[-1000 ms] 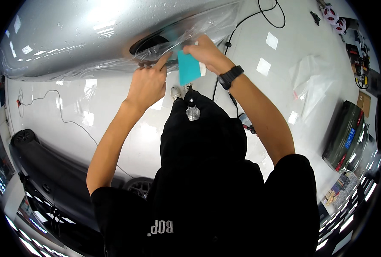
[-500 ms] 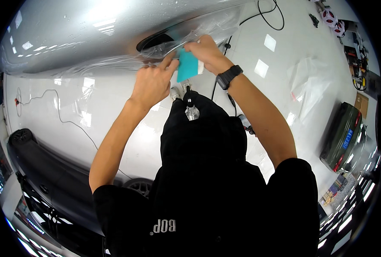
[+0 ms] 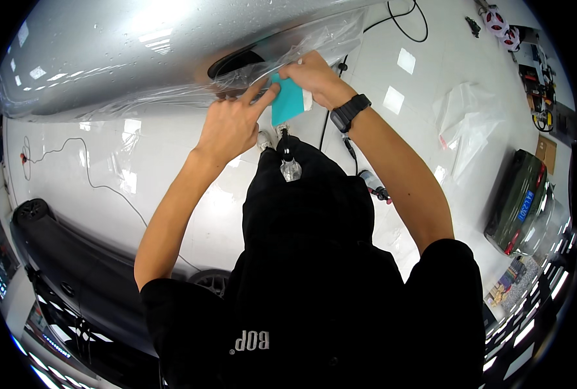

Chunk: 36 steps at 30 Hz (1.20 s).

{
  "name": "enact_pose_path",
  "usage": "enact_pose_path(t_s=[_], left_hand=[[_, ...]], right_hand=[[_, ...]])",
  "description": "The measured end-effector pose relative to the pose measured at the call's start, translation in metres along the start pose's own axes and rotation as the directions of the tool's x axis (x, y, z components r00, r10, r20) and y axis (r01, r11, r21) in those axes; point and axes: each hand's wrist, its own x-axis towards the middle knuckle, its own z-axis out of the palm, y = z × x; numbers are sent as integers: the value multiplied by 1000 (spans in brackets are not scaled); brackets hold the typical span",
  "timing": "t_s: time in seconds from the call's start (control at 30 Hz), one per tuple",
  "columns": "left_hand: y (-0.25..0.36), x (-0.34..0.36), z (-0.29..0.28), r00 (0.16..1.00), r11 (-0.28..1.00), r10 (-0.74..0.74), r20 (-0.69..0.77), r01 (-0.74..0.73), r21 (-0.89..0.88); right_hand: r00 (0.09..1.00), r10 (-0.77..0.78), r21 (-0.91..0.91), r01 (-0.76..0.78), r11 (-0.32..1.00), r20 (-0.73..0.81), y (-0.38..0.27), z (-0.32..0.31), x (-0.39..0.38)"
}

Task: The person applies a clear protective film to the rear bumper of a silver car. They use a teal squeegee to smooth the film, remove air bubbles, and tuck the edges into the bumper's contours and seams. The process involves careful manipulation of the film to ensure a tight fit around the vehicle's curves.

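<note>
A silver car body panel (image 3: 107,52) with water drops fills the top left, and clear film (image 3: 165,97) hangs in folds along its lower edge. There is a dark recessed opening (image 3: 236,63) in the panel. My right hand (image 3: 314,79), with a black watch on the wrist, is closed at the top of a teal squeegee card (image 3: 288,104) with a white strip on one side. My left hand (image 3: 230,126) rests at the film's edge, index finger and thumb stretched apart, the thumb against the card. Its other fingers are partly bent.
A clear spray bottle (image 3: 291,170) with a black top hangs at my legs. Crumpled film (image 3: 463,126) and black cables (image 3: 408,35) lie on the white floor to the right. A dark car (image 3: 87,272) stands at the lower left, a green one (image 3: 518,201) at the right.
My left thumb has spread away from the index finger and onto the teal card. The card has tilted slightly, its lower end shifting right. Both hands stay at nearly the same place.
</note>
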Motion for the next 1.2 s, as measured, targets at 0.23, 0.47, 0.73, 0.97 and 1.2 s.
enact_pose_path(t_s=[0.23, 0.47, 0.73, 0.97, 1.2], left_hand=[[0, 0, 0, 1000, 1000, 1, -17, -1, 3], [-1, 0, 0, 1000, 1000, 2, -9, -2, 4], [0, -1, 1, 999, 1000, -8, -36, 8, 0], [0, 0, 0, 1000, 999, -20, -19, 19, -32], [-2, 1, 3, 999, 1000, -4, -45, 3, -12]], right_hand=[[1000, -25, 41, 24, 999, 19, 8, 2, 7], [998, 38, 50, -41, 998, 57, -6, -2, -5], [996, 44, 10, -45, 999, 74, -14, -1, -4], [997, 35, 12, -36, 999, 73, -13, 0, -2], [1000, 20, 124, -22, 992, 19, -7, 3, 0]])
